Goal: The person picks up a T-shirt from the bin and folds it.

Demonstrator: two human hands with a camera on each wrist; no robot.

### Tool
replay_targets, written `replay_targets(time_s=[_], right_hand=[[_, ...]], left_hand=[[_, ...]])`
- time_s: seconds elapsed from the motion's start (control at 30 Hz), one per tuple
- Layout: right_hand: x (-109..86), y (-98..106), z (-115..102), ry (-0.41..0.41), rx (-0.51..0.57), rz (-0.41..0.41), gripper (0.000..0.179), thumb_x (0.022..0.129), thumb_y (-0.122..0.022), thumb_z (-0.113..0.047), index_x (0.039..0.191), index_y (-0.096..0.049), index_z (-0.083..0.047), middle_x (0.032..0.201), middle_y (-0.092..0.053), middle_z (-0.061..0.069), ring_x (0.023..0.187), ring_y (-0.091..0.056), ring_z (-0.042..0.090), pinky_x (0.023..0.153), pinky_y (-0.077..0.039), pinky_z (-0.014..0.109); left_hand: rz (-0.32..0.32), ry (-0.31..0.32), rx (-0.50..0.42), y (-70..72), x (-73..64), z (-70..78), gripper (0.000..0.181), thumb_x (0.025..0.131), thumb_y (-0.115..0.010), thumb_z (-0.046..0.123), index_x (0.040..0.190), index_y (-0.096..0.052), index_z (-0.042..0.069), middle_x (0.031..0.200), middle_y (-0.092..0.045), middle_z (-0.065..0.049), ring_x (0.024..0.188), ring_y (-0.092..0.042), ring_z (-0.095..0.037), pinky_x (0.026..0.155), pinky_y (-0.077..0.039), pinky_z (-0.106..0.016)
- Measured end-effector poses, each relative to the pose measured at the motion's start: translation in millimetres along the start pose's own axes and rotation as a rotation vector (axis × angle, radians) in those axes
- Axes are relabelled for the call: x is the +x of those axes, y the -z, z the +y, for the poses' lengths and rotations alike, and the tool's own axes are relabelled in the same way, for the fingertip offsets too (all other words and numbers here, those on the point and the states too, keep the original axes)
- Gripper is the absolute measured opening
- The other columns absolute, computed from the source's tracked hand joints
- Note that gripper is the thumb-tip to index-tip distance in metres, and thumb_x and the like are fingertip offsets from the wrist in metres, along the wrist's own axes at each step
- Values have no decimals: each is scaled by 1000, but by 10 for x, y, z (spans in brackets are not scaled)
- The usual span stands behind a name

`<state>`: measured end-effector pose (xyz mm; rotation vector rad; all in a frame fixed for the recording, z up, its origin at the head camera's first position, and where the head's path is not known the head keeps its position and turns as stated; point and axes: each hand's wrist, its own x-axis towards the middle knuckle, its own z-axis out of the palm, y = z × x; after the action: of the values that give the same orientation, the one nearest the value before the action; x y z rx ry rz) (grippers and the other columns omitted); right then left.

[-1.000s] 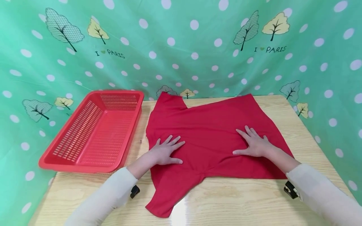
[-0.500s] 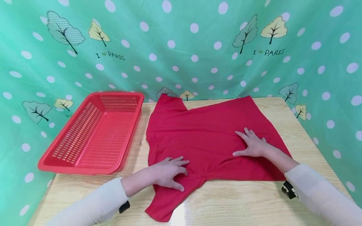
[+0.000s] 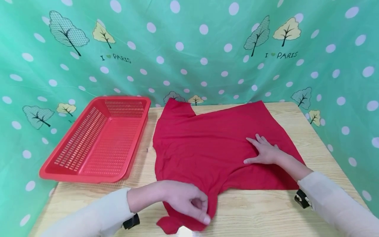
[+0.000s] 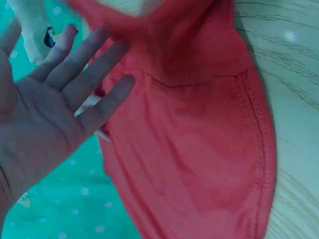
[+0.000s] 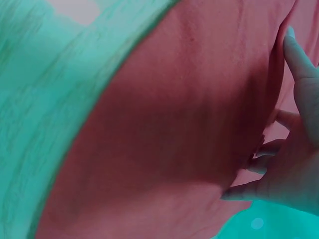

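A red T-shirt (image 3: 213, 141) lies spread sideways over the wooden table, its hem to the right and one short sleeve at the back. My left hand (image 3: 185, 199) pinches the near sleeve between thumb and bent forefinger, and the sleeve cloth bunches under it. In the left wrist view the other fingers (image 4: 94, 74) of that hand stretch out in front of the red cloth (image 4: 189, 154). Spread fingers of my right hand (image 3: 265, 153) rest on the shirt near its hem. Seen from the right wrist, that hand (image 5: 294, 164) lies by a raised fold of the cloth (image 5: 164, 119).
A red plastic basket (image 3: 118, 148) with slotted sides stands on the left of the table (image 3: 251, 214). Behind and at both sides hangs a green dotted curtain (image 3: 189, 42).
My left hand has left the upper shirt, come toward me and taken hold of the near sleeve, which is now bunched and shifted right. My right hand has stayed in place.
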<state>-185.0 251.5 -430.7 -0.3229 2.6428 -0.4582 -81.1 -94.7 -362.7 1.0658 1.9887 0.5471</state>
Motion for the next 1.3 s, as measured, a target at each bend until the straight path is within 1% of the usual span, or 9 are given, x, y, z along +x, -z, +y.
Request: replay_targets(time_s=[0.07, 0.17, 0.3, 0.37, 0.5, 0.73, 0.97, 1.17, 1.3], right_hand=[[1, 4, -5, -1, 4, 4, 113, 63, -74, -63, 148, -21, -10, 152, -7, 30, 136, -7, 54, 93, -10, 81], [-4, 8, -12, 0, 5, 10, 113, 63, -74, -62, 148, -22, -10, 152, -8, 30, 136, -7, 53, 92, -11, 81], [-22, 1, 13, -19, -3, 46, 106, 70, -65, -67, 149, -19, -12, 152, -5, 30, 137, -5, 53, 93, -7, 81], [-25, -9, 74, -42, -10, 95, 101, 77, -55, -70, 150, -16, -12, 153, -1, 31, 137, -2, 53, 93, -4, 81], [-31, -52, 312, -93, -12, 224, 91, 87, -39, -68, 151, -5, -13, 152, 8, 31, 137, 6, 54, 94, 0, 80], [-94, -238, 766, -64, -53, 337, 81, 94, -35, -58, 151, -6, -7, 151, 2, 33, 139, 5, 50, 105, -3, 68], [-109, -199, 793, -67, -111, 341, 82, 92, -34, -62, 150, -13, -9, 152, -3, 31, 139, 0, 49, 101, 4, 73], [-70, -104, 673, -65, -123, 385, 79, 93, -36, -60, 145, -27, -1, 150, -9, 32, 138, -6, 49, 102, 0, 73], [47, 6, 556, -19, -96, 406, 73, 95, -39, -53, 142, -31, 1, 149, -12, 33, 137, -10, 50, 104, -7, 70]], left_hand=[[50, 28, -53, 30, 41, -36, 27, 91, -51, 51, 89, -62, 27, 84, -62, 19, 78, -54, 8, 73, -45, -14], [230, 89, -23, 63, 127, -198, 28, 93, -50, 47, 93, -63, 22, 82, -63, 9, 73, -54, 0, 70, -46, -18], [430, 281, 113, 26, 208, -430, 47, 89, -57, 48, 119, -57, 12, 118, -60, -6, 109, -56, -18, 92, -47, -35], [429, 391, 157, -14, 226, -505, 71, 85, -58, 56, 137, -44, 10, 145, -41, -10, 135, -36, -30, 105, -35, -49], [355, 531, 206, -95, 244, -610, 101, 74, -60, 69, 150, -21, 14, 158, -12, -8, 145, -9, -36, 108, -19, -64], [345, 570, 263, -119, 165, -716, 114, 64, -70, 69, 151, -15, 20, 159, -7, -4, 146, -4, -33, 104, -15, -71], [333, 523, 221, -16, 111, -714, 108, 67, -71, 66, 150, -21, 19, 158, -14, -7, 145, -10, -34, 102, -20, -71], [472, 509, 123, 343, 131, -647, 90, 79, -62, 61, 148, -27, 16, 151, -32, -8, 141, -27, -30, 109, -28, -56], [563, 543, 41, 695, 235, -688, 91, 82, -60, 59, 150, -20, 13, 152, -29, -11, 141, -24, -33, 110, -26, -57]])
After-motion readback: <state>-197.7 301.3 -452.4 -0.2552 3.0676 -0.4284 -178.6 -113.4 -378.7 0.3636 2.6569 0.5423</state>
